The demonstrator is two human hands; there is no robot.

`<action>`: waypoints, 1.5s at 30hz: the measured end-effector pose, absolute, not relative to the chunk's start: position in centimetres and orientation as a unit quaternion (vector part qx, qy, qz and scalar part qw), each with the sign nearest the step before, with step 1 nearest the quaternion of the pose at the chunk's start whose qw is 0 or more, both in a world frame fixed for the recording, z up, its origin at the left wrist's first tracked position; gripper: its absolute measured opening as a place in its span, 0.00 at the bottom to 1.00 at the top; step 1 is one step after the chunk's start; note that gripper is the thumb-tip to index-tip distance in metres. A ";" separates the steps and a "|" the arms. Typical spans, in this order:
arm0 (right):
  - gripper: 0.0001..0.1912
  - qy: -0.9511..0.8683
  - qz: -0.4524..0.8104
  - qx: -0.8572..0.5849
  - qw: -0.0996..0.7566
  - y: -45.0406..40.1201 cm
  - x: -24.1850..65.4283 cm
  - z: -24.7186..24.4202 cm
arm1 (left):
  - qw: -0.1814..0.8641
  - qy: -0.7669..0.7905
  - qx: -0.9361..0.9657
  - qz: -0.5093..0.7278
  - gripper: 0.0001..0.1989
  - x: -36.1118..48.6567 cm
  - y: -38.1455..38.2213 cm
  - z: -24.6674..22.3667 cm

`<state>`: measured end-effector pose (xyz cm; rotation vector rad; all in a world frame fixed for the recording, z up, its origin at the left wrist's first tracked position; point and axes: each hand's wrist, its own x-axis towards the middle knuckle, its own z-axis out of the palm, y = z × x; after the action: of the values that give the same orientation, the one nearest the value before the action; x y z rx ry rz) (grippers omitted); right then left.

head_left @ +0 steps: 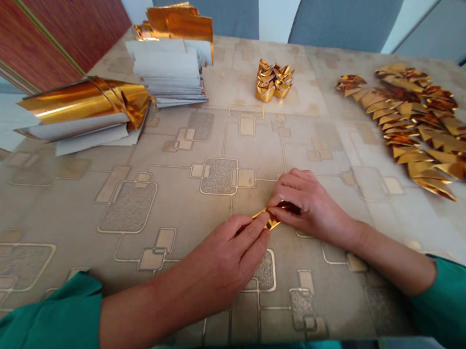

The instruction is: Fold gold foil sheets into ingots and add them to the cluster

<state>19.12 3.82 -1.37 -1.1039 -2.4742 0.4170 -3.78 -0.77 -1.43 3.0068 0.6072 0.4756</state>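
Between my hands, near the table's front edge, lies a small folded piece of gold foil paper (273, 221), mostly hidden by fingers. My left hand (238, 250) rests over its left end, fingers closed together and pressing on it. Pinching its right end with thumb and fingers is my right hand (308, 205). Folded gold paper pieces (418, 129) lie in overlapping rows on the right of the table. A smaller cluster of folded gold pieces (273, 82) stands farther back, near the middle.
At the back left, a bent bundle of gold paper sheets (80, 102) lies beside a stack of white-backed sheets (169, 72). The patterned tablecloth (185, 203) covers the table. Two grey chairs (349, 10) stand behind it, against the wall.
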 end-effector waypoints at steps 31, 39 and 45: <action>0.12 -0.891 0.025 -0.437 0.121 2.2 18.6 -1.4 | -0.050 0.184 0.977 0.099 0.17 -3.9 -0.9 -1.9; 0.15 -0.892 0.019 -0.433 0.130 2.0 18.8 -1.9 | -0.049 0.256 0.960 0.101 0.19 -3.9 -1.7 -1.8; 0.15 -0.892 0.020 -0.433 0.128 2.1 18.9 -2.0 | -0.096 0.269 0.950 0.126 0.16 -4.1 -3.1 -1.2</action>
<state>18.85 2.10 -1.97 -1.2599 -2.5954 0.0582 -4.09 -3.10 -1.21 3.1826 0.8994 0.4212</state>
